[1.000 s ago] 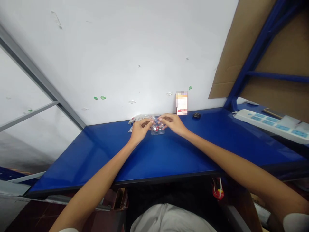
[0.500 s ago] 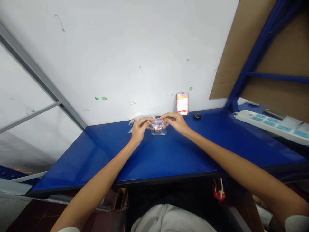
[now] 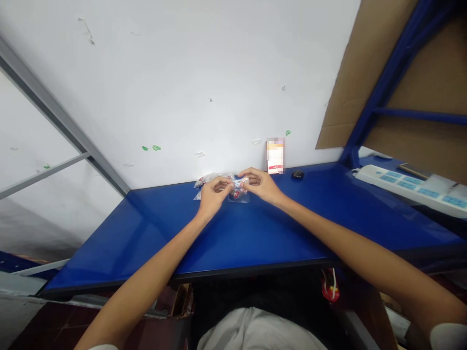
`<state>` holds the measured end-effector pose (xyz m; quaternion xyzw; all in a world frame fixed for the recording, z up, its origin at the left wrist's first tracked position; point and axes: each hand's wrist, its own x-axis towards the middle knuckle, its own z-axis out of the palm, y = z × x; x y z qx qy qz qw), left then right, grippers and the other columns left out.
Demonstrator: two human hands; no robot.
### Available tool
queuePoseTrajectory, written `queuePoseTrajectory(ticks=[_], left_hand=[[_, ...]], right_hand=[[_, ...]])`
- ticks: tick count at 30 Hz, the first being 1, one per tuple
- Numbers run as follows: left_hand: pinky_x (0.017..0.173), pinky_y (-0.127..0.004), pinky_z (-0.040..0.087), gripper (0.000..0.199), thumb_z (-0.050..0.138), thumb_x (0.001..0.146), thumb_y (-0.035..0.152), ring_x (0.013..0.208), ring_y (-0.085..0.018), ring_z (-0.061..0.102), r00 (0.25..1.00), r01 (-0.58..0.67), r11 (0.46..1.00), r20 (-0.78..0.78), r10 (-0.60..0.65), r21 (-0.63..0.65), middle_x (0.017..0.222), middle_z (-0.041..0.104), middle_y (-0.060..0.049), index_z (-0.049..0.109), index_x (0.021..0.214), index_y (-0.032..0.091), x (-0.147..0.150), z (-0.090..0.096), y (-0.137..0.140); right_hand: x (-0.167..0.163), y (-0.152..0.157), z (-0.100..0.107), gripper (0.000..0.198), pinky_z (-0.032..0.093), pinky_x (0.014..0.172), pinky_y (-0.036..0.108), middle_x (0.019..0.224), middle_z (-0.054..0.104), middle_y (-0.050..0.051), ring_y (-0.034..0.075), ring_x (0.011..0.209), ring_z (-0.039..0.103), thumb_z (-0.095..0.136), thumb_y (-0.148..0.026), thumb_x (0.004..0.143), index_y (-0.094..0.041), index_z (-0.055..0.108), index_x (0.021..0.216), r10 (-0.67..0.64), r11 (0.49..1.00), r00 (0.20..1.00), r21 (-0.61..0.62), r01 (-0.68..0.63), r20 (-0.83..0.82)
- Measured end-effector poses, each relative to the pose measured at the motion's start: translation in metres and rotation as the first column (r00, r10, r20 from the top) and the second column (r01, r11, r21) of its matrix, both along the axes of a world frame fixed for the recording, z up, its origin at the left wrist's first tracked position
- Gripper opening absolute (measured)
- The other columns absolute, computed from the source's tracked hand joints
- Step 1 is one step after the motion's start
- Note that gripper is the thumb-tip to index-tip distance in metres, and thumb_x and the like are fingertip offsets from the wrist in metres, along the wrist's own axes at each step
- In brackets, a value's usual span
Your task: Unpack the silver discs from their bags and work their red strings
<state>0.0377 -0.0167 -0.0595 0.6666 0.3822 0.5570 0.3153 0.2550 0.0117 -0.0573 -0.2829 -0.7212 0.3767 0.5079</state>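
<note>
My left hand (image 3: pixel 212 197) and right hand (image 3: pixel 265 187) pinch a likely light, slippery clear plastic bag (image 3: pixel 239 195), best held at its twelve-o'clock edge.

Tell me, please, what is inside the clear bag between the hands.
In the bag, dark and red patches show; I cannot tell what they are, or whether the red is print. The fingers hide parts of its upper sides.

1. I see the left hand (image 3: pixel 215 194) just below centre, curled into a pinch.
2. The right hand (image 3: pixel 263 186) faces it, likewise curled.
3. Left forearm (image 3: pixel 162 262) and right forearm (image 3: pixel 343 240) rise from opposite lower corners.
</note>
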Motion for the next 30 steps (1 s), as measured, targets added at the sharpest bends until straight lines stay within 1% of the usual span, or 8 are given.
queuePoseTrajectory(ticks=[4,6,8,11,15,21,26,30], left_hand=[[0.08,-0.029,0.059,0.036,0.085,0.087,0.038,0.087,-0.018,0.075,0.998,0.011,1.0,0.054,-0.01,-0.013,0.098,0.078,-0.005,0.067,0.113,0.02,0.002,-0.002,0.002],[0.082,-0.03,0.059,0.035,0.083,0.09,0.039,0.089,-0.019,0.075,0.999,0.011,1.0,0.04,-0.011,0.009,0.098,0.078,-0.006,0.066,0.114,0.02,0.003,-0.002,0.0],[0.085,-0.031,0.06,0.031,0.079,0.093,0.039,0.091,-0.019,0.076,1.0,0.003,0.999,-0.004,-0.003,0.046,0.101,0.078,-0.007,0.067,0.114,0.02,0.004,-0.002,-0.002],[0.085,-0.031,0.06,0.028,0.074,0.097,0.041,0.092,-0.019,0.075,0.998,-0.013,0.996,-0.054,0.018,0.083,0.106,0.078,-0.008,0.069,0.115,0.02,0.005,0.0,-0.006],[0.084,-0.032,0.061,0.038,0.08,0.092,0.042,0.097,-0.021,0.076,0.996,0.007,0.998,-0.086,-0.002,0.06,0.114,0.079,-0.009,0.07,0.122,0.02,0.005,-0.001,-0.007],[0.084,-0.038,0.062,0.031,0.08,0.09,0.047,0.091,-0.027,0.079,0.995,0.013,1.0,-0.103,-0.015,-0.021,0.097,0.083,-0.009,0.084,0.097,0.017,0.001,-0.005,0.004],[0.081,-0.037,0.063,0.035,0.082,0.087,0.049,0.092,-0.029,0.08,0.991,-0.018,0.998,-0.131,0.01,-0.054,0.099,0.084,-0.01,0.086,0.101,0.016,-0.002,-0.002,0.008],[0.082,-0.037,0.063,0.036,0.081,0.089,0.048,0.092,-0.028,0.08,0.992,0.021,0.998,-0.12,-0.029,-0.062,0.1,0.084,-0.01,0.086,0.105,0.017,-0.005,-0.002,0.011]], right_hand=[[0.0,0.0,-0.001,0.034,0.062,0.087,0.035,0.095,0.079,0.004,0.021,0.088,0.077,0.081,-0.038,0.088,-0.022,0.073,0.117,0.004,1.0,1.0,-0.002,-0.004,0.019],[-0.001,0.0,-0.002,0.036,0.062,0.088,0.035,0.096,0.08,0.004,0.022,0.092,0.077,0.082,-0.041,0.087,-0.022,0.074,0.118,-0.011,1.0,0.999,-0.002,0.011,0.05],[-0.003,-0.001,-0.003,0.031,0.061,0.088,0.035,0.099,0.082,0.006,0.023,0.095,0.078,0.082,-0.043,0.088,-0.021,0.078,0.11,-0.032,0.999,0.996,0.0,0.032,0.083],[-0.005,-0.001,-0.004,0.027,0.061,0.081,0.034,0.092,0.083,0.007,0.024,0.087,0.078,0.08,-0.046,0.089,-0.019,0.082,0.094,-0.046,0.999,0.993,-0.01,0.047,0.104],[-0.006,0.0,-0.006,0.028,0.06,0.075,0.033,0.087,0.083,0.006,0.023,0.079,0.077,0.081,-0.046,0.087,-0.019,0.084,0.092,-0.036,0.999,0.997,-0.031,0.038,0.068],[-0.004,0.006,-0.007,0.024,0.063,0.084,0.035,0.093,0.085,0.006,0.027,0.09,0.081,0.084,-0.043,0.084,-0.02,0.087,0.092,-0.043,0.998,0.995,-0.05,0.048,0.093],[-0.001,0.009,-0.001,0.025,0.066,0.077,0.034,0.09,0.085,0.007,0.027,0.086,0.081,0.086,-0.039,0.08,-0.019,0.088,0.094,-0.045,0.993,0.994,-0.101,0.056,0.104],[0.0,0.013,-0.002,0.028,0.069,0.072,0.036,0.086,0.084,0.007,0.025,0.076,0.081,0.088,-0.039,0.079,-0.018,0.088,0.097,0.024,0.979,0.999,-0.201,-0.015,0.041]])
